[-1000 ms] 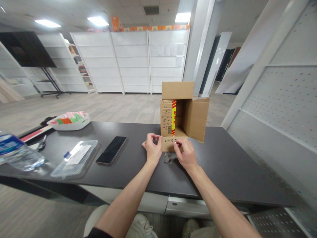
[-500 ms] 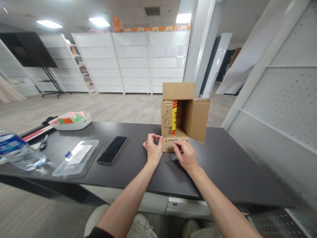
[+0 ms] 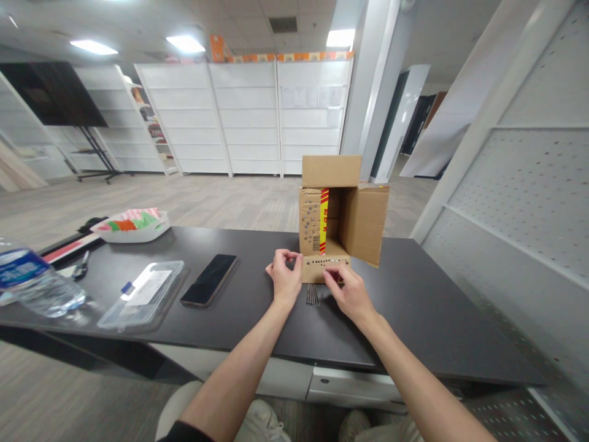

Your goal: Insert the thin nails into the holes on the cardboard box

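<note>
An open cardboard box (image 3: 361, 215) stands on the dark table, its front flap (image 3: 314, 274) hanging down toward me. A row of dark holes or dots runs along that flap. My left hand (image 3: 286, 275) pinches the flap's left edge between thumb and fingers. My right hand (image 3: 348, 291) is closed in a pinch at the flap's face, just below the row. Whatever its fingertips hold is too small or hidden to make out. Several thin metal screws or nails (image 3: 312, 294) lie side by side on the table below the flap, between my hands.
To the left lie a black phone (image 3: 210, 280), a clear plastic case (image 3: 142, 294) and a water bottle (image 3: 37, 282). A white basket (image 3: 159, 228) with colourful contents sits farther back. A perforated white panel (image 3: 543, 184) stands along the right side.
My right hand has drawn slightly down and right, uncovering more of the row on the flap. The left hand keeps its pinch in the same place.
</note>
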A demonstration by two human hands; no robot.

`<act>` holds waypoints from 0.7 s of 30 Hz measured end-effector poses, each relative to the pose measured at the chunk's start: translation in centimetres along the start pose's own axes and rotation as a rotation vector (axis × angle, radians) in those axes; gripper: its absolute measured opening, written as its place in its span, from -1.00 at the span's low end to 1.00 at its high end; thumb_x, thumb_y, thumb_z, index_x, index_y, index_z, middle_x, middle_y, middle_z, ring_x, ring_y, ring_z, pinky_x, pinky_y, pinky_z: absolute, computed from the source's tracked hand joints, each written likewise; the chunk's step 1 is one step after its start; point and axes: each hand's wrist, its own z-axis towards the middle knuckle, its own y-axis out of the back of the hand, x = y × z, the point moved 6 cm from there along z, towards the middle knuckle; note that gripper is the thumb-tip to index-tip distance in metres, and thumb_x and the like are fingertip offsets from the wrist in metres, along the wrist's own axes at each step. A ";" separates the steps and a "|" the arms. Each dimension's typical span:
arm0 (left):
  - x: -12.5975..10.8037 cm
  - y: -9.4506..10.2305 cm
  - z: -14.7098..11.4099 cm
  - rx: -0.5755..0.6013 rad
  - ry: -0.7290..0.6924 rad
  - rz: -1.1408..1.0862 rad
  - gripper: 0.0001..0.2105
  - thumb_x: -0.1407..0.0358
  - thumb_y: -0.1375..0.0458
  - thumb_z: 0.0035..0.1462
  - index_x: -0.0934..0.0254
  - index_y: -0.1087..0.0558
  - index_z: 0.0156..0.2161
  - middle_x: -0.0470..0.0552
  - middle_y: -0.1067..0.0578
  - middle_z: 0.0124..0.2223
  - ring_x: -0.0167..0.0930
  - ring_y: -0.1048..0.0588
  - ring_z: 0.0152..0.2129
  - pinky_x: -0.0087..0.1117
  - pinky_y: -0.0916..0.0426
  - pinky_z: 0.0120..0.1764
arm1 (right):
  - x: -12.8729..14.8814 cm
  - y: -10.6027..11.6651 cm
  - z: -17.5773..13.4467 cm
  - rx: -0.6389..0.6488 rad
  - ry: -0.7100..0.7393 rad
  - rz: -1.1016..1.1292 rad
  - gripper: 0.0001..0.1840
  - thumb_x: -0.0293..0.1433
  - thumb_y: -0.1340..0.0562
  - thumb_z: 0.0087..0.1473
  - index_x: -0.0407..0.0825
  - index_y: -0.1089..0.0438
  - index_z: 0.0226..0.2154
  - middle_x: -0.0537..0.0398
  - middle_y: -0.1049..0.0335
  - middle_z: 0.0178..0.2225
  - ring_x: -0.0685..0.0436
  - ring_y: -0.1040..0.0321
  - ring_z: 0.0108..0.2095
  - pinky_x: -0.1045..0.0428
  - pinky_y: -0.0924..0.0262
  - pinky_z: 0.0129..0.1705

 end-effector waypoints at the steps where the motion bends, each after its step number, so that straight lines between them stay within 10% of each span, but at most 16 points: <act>1: 0.0 0.0 0.0 -0.001 -0.006 0.014 -0.83 0.25 -0.15 0.07 0.19 -0.22 -0.31 -0.15 -0.50 -0.34 -0.46 -0.45 -0.38 -0.30 -0.16 -0.06 | 0.0 0.1 -0.1 0.001 -0.002 0.002 -0.83 -0.30 -0.10 0.19 -0.02 -0.35 -0.29 0.03 -0.42 -0.34 -0.10 -0.36 -0.32 0.01 -0.25 -0.27; 21: 0.0 0.1 0.1 0.000 -0.012 0.026 -0.83 0.25 -0.15 0.06 0.19 -0.21 -0.32 -0.15 -0.50 -0.35 -0.46 -0.44 -0.39 -0.30 -0.17 -0.08 | 1.1 0.5 -2.5 0.003 0.032 0.027 -0.86 -0.37 -0.09 0.20 0.00 -0.33 -0.22 0.04 -0.38 -0.36 -0.08 -0.33 -0.34 0.01 -0.23 -0.27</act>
